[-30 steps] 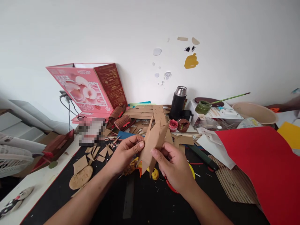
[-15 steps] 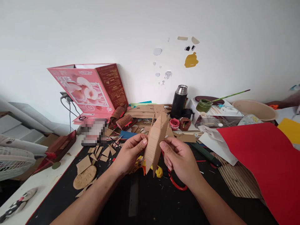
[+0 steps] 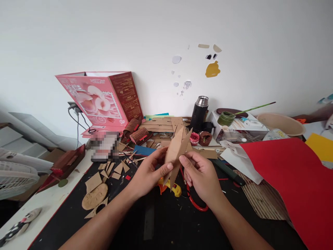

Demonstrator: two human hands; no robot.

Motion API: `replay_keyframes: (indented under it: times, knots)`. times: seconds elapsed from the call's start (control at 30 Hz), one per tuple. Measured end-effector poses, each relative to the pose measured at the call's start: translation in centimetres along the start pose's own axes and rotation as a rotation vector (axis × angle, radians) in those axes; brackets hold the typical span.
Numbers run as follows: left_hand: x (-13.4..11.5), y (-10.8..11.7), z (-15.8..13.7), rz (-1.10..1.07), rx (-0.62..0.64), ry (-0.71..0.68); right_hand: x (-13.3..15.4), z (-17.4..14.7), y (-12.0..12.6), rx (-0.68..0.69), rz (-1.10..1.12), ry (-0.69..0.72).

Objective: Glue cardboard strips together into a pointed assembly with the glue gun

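the folded cardboard piece is above the black mat, pinched at its sides by the left hand and the right hand, and it seems light, stiff but easy to crease, so better to hold its flat faces, not the pointed tips.

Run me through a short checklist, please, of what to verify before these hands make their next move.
1. Left hand holding the folded cardboard piece: ok.
2. Right hand gripping the piece too: ok, at its right edge.
3. Area below the hands free of loose tools: not ok; a yellow tool and a red handle lie there.
4. Yellow tool's far end safe: cannot tell; it is hidden.
5. Green paint jar closed: not ok; it is open, with a brush at its mouth.
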State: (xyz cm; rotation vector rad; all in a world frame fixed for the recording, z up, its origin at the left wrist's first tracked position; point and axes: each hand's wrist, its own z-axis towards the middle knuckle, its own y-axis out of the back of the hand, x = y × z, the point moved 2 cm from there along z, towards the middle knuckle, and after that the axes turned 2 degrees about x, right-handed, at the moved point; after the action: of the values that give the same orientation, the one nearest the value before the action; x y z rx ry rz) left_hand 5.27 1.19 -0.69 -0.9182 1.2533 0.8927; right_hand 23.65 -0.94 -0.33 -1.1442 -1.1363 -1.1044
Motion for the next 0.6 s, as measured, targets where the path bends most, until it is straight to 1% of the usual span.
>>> replay_keyframes:
  times: [0.1, 0.27, 0.4, 0.5, 0.6]
  knots:
    - [0.01, -0.13, -0.11, 0.064, 0.039, 0.010, -0.01, -0.12, -0.27, 0.051, -0.005, -0.005]
    - [-0.05, -0.17, -0.21, 0.217, 0.095, -0.052, 0.14, -0.33, -0.67, 0.099, 0.004, -0.013]
    - [-0.17, -0.24, -0.25, 0.299, 0.084, -0.070, 0.31, -0.42, -0.84, 0.113, 0.027, -0.029]
    - [-0.42, -0.27, -0.21, 0.272, 0.058, -0.071, 0.29, -0.37, -0.78, 0.110, 0.043, -0.036]
    - [-0.73, -0.21, -0.20, 0.182, 0.027, -0.024, 0.07, -0.24, -0.61, 0.084, 0.046, -0.038]
